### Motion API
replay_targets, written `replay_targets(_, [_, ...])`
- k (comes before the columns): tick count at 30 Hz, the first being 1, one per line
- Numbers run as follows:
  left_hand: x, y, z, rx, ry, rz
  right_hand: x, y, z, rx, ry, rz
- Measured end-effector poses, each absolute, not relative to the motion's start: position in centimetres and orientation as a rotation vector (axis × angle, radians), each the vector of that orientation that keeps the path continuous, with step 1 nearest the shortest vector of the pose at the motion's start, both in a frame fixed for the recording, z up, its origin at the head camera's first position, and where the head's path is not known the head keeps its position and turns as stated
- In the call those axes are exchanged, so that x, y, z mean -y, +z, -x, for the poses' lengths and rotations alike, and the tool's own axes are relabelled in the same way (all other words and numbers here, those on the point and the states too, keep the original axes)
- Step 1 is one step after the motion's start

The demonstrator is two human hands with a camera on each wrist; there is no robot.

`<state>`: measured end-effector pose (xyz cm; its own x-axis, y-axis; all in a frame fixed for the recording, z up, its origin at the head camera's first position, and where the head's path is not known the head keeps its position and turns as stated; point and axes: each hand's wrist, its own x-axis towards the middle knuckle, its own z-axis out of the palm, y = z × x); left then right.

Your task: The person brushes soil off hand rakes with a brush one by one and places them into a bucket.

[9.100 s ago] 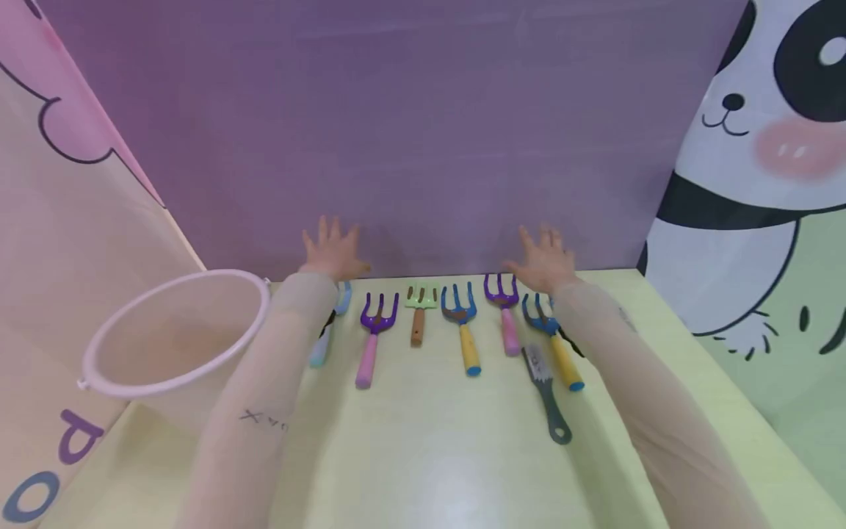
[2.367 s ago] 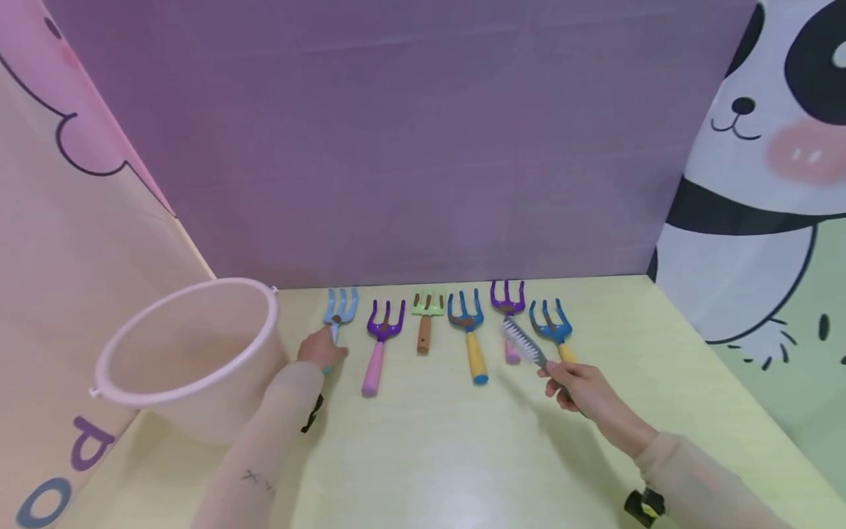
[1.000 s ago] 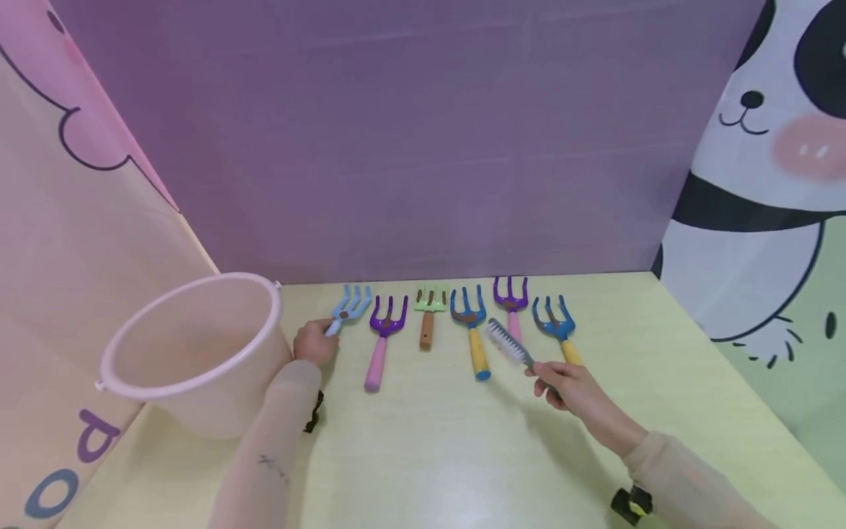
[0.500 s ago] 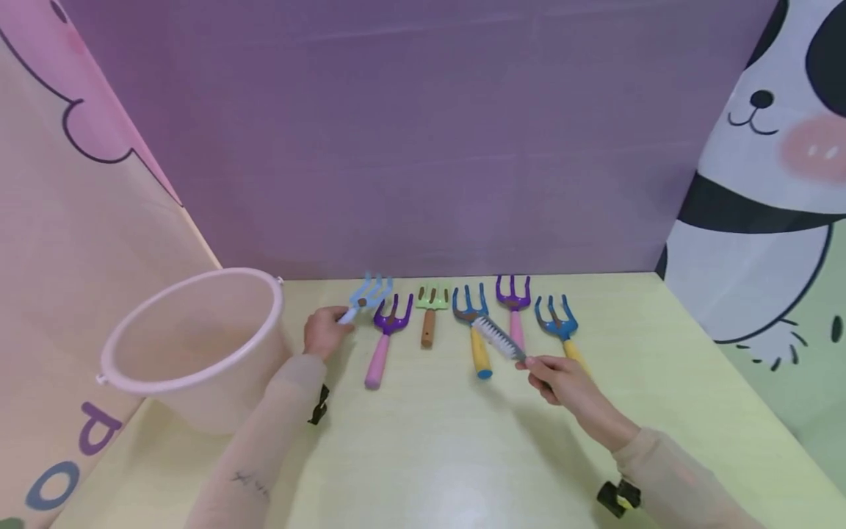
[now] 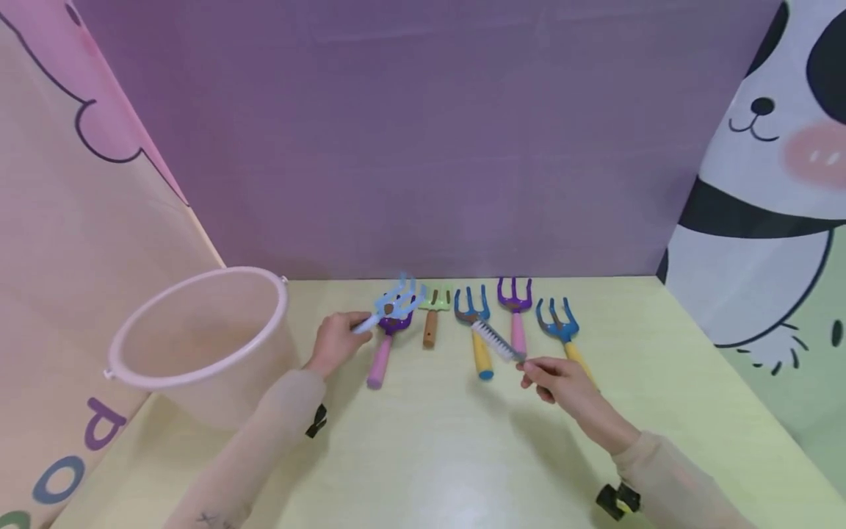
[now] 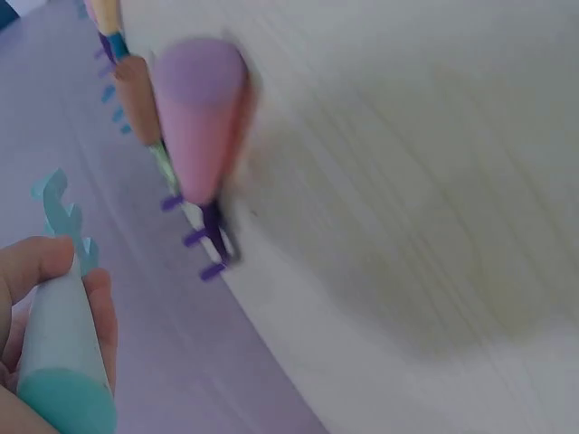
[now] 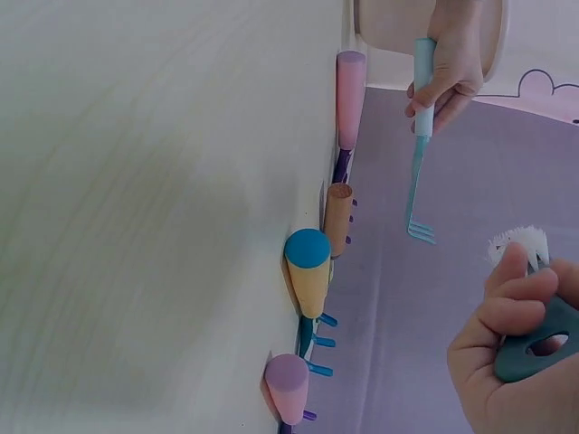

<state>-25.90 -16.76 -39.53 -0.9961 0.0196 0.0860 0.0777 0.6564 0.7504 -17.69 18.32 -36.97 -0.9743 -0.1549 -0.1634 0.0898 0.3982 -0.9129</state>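
**Fork in the left, brush in the right**

While both sleeves stretch across the yellow table [image 5: 429,455], the right hand [image 5: 551,376] sits nearest, its grip curled round the grey handle of a brush [image 5: 497,342], white bristles angled up and left over the yellow-handled blue fork [image 5: 477,334]. Over to the left hand [image 5: 335,339]: grip wrapped firmly on the teal handle of the light blue fork [image 5: 390,307], lifted off the table, tines hanging above the purple fork with the pink handle [image 5: 385,345]. Beside that arm stands the pink bucket [image 5: 198,345], mouth open. Further back lie the rest of the row: green fork [image 5: 433,312], a second purple fork [image 5: 515,312], a blue fork [image 5: 562,334] at the right end, all just short of the purple wall [image 5: 423,132]
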Motion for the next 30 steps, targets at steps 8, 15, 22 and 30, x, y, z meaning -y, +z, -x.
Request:
replay_targets(8, [15.2, -39.3, 24.0, 2.789, -1.281, 0.192, -17.7, -36.7, 17.6, -2.502, -1.635, 0.066])
replay_targets(15, [13.7, -38.2, 23.1, 2.799, -1.285, 0.238, -17.0, -36.1, 18.1, -2.663, -1.513, 0.177])
replay_targets(22, [12.7, -38.2, 21.7, 2.814, -1.315, 0.314, -16.4, -35.9, 18.1, -2.66, -1.466, 0.209])
replay_targets(30, [12.0, -38.5, 20.5, 2.796, -1.211, 0.432, -16.4, -35.6, 17.7, -2.747, -1.413, 0.227])
